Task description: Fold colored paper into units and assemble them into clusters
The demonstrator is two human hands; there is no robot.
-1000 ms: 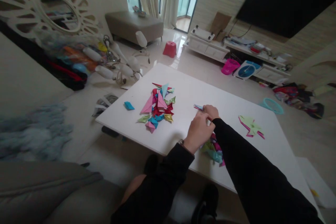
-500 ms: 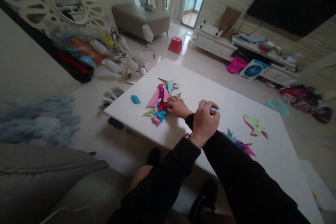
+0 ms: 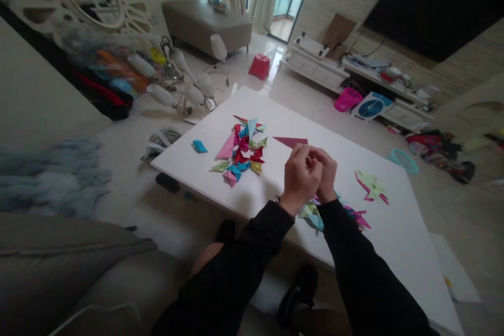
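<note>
My left hand point(image 3: 301, 174) and my right hand point(image 3: 327, 172) are together above the white table point(image 3: 271, 110), fingers curled in against each other. A dark pink, pointed piece of folded paper point(image 3: 290, 142) sticks out to the left beyond them, apparently in my right hand's grip. What my left fingers pinch is hidden. To the left lies a loose group of folded paper pieces point(image 3: 241, 157) in red, pink, blue and green. Beside my right wrist are green and light blue folded papers point(image 3: 311, 214), partly covered, and magenta ones point(image 3: 360, 217).
A green and pink paper pinwheel shape point(image 3: 372, 187) lies on the table's right. One blue folded paper point(image 3: 199, 146) is alone near the left edge. Beyond the table, a lamp with white shades point(image 3: 192, 92), a red bag point(image 3: 259, 66) and a pink bin point(image 3: 347, 99) stand on the floor.
My right hand has left the paper group and come back right to meet my left hand, bringing the dark pink folded paper. My arms are no longer crossed.
</note>
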